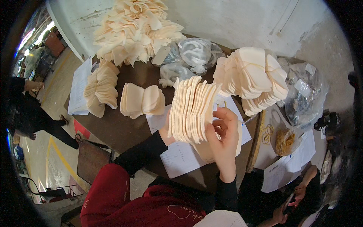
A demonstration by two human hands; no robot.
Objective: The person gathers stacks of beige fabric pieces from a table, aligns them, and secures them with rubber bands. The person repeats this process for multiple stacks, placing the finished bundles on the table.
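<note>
I hold a fanned stack of cream foam pieces (191, 108) upright above the brown table (121, 130). My left hand (165, 132) grips the stack from behind at its left side. On the stack's right edge my right hand (224, 136) has its fingers spread into the pieces, and it also holds more cream pieces below (206, 149). White printed sheets (181, 159) lie on the table under my hands, and a pen (250, 120) rests on them to the right.
Stacks of cream pieces lie around: a large pile (134, 32) at the back, a banded bundle (251, 77) at right, smaller stacks (141, 99) at left. Clear plastic bags (191, 55) sit between them. Rubber bands (283, 142) lie at right. Another person's hand (298, 193) is lower right.
</note>
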